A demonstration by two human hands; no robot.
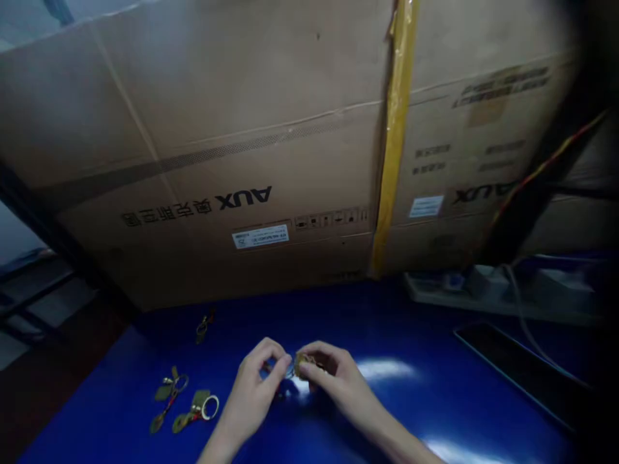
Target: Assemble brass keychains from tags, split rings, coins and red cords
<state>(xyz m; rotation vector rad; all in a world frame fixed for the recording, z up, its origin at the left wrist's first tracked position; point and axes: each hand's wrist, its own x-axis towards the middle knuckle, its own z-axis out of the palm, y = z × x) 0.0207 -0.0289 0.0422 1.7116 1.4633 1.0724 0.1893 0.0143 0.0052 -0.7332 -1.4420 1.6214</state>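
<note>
Above the blue tabletop point(387, 412), both hands meet at a small keychain point(300, 364) with brass-coloured parts. My right hand point(336, 380) pinches its brassy part between thumb and fingers. Closed in a pinch too, my left hand point(258, 380) grips the keychain's left side, where a thin metal ring shows faintly. Fingers hide much of the piece, and its exact shape is unclear. Left of my hands lie a keychain with a bright ring point(203, 409) and another keychain point(169, 396), both with brassy pendants and red cord. One more small keychain point(202, 327) lies farther back.
Large cardboard boxes point(251, 161), joined by yellow tape point(394, 142), stand along the table's back edge. At the right are a white power strip point(435, 293) with plugs, a cable point(525, 322) and a dark phone point(512, 367). The table's left edge drops off beyond the keychains.
</note>
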